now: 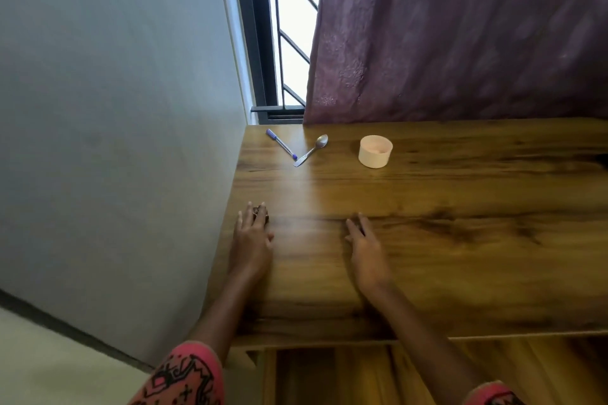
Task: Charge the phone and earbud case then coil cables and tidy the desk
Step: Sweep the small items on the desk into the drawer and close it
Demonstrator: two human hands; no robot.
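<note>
**Both hands flat on the desk, nothing to charge in sight**

My left hand [251, 237] lies near the left edge of the desk [460, 240], fingers straight and slightly spread, their tips resting on a small dark thing [261, 211]. I cannot tell what it is; most of it is hidden under my fingers. My right hand [365, 250] lies flat on the bare wood to the right, fingers straight and close together, holding nothing.

The phone, earbud case and cables are not in view, so I judge the charging has not yet started and I will have to find them first.

At the far side lie a pen [281, 143] and a spoon [312, 149], their near ends almost touching, with a pale cup [375, 151] standing upright to their right.

The risks, as I see them:
- The dark thing sits close to the desk's left edge, so a careless sideways push could send it off onto the floor.
- Reaching far for the pen or spoon, I could knock the cup over with my forearm.
- The pen is round and could roll if I nudge it instead of gripping it.
</note>
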